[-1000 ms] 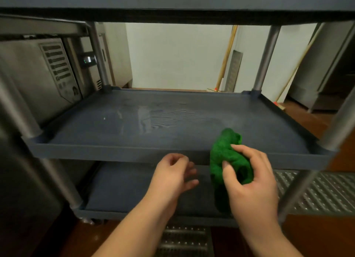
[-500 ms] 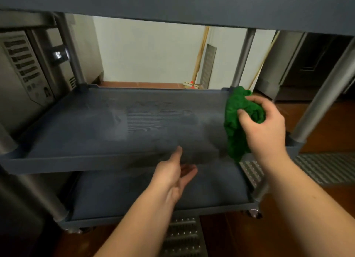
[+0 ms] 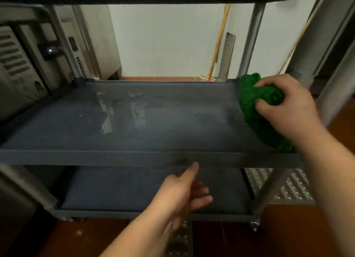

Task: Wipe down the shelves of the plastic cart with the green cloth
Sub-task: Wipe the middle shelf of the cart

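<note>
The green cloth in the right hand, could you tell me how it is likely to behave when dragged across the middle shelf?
The cloth looks floppy: it bunches in the right hand and its free end droops onto the shelf. It is probably light, as one hand's pinch holds it. Its nubbly surface will likely drag rather than slide on the smeared plastic.

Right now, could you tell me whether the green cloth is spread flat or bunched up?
Bunched up: the green cloth is wadded in the right hand, one end trailing.
</note>
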The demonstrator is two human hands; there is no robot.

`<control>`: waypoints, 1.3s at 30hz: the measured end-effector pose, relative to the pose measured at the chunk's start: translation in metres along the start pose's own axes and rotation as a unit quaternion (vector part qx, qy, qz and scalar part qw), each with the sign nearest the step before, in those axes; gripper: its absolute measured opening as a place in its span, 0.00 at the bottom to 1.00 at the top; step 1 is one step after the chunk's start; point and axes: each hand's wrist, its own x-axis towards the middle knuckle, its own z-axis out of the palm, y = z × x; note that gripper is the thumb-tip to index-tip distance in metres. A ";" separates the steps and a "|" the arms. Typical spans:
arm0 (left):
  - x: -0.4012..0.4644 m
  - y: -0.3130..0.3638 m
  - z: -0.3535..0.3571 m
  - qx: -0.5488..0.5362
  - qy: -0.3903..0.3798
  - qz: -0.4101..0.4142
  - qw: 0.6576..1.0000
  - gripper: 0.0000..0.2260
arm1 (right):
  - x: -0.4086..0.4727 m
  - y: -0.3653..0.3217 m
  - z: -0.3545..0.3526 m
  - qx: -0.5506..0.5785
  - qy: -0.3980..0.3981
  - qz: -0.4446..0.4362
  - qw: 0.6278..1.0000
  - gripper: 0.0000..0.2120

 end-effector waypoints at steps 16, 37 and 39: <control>0.044 0.004 -0.021 -0.203 -0.010 0.102 0.974 0.13 | -0.012 0.040 0.031 -0.235 -0.269 0.029 0.934 0.20; 0.034 0.056 -0.123 -0.209 -0.027 0.105 0.972 0.15 | -0.030 -0.087 0.147 -0.132 -0.317 -0.055 0.938 0.22; 0.033 0.066 -0.142 -0.214 -0.021 0.104 0.971 0.14 | -0.031 -0.101 0.164 -0.129 -0.318 -0.071 0.936 0.22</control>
